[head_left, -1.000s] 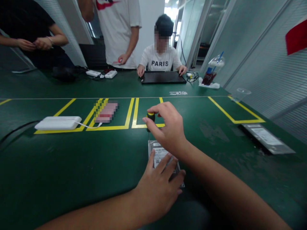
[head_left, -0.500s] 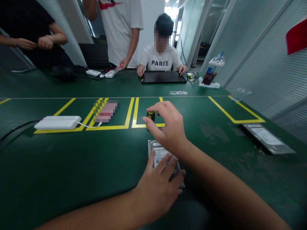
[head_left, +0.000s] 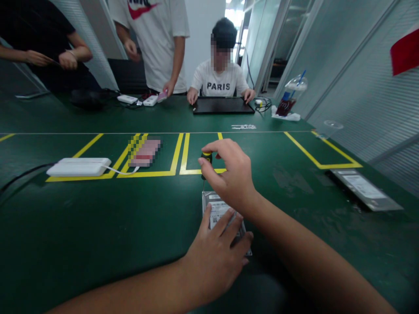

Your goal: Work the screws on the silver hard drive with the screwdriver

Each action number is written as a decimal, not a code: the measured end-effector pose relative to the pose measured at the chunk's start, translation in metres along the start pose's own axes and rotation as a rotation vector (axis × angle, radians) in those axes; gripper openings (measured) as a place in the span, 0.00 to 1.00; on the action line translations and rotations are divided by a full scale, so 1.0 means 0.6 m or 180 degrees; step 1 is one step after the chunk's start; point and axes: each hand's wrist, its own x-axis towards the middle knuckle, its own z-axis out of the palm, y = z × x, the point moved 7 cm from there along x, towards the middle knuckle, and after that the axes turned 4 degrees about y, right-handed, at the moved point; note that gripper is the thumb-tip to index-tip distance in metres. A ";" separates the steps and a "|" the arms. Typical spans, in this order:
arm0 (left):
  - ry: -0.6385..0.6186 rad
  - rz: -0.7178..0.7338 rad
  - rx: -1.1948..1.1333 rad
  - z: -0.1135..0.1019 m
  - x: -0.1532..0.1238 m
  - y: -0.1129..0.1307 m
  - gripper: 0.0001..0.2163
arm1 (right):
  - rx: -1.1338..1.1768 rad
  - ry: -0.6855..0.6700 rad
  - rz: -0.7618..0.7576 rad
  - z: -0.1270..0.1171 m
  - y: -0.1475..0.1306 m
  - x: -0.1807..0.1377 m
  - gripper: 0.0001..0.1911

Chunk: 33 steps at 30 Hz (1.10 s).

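Observation:
A silver hard drive [head_left: 216,208] with a white label lies flat on the green table [head_left: 98,226]. My left hand [head_left: 214,257] rests on its near end, fingers spread and pressing down. My right hand [head_left: 231,174] is closed round the black and yellow handle of a screwdriver [head_left: 206,160]. The screwdriver stands upright, its thin shaft reaching down to the far left corner of the drive.
A white power bank [head_left: 78,167] with a cable lies at the left, a pink object [head_left: 145,153] beside it inside yellow tape lines. A drive in a silvery bag [head_left: 365,188] sits at the right. Across the table, a person sits at a black laptop [head_left: 223,105]; two people stand nearby. A lidded cup [head_left: 290,97] stands far right.
My right hand's fingers have shifted slightly round the screwdriver handle. The left hand and the drive have stayed put. The standing person in white has moved both hands.

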 end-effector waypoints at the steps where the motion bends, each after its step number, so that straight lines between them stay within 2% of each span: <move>1: 0.0005 0.0005 0.0003 0.000 0.000 0.000 0.21 | -0.0009 -0.0009 -0.0006 0.000 0.000 0.000 0.04; 21: 0.0036 0.0016 0.0041 -0.001 0.000 0.002 0.20 | 0.0120 0.0030 -0.0113 0.000 -0.003 -0.002 0.07; 26: 0.0071 0.0025 0.0019 0.000 0.001 0.001 0.20 | 0.0081 -0.0037 -0.0047 0.002 0.000 -0.001 0.05; 33: -0.0012 0.0008 0.0032 -0.005 0.000 0.001 0.20 | 0.0136 0.0003 -0.0121 0.000 -0.003 0.001 0.08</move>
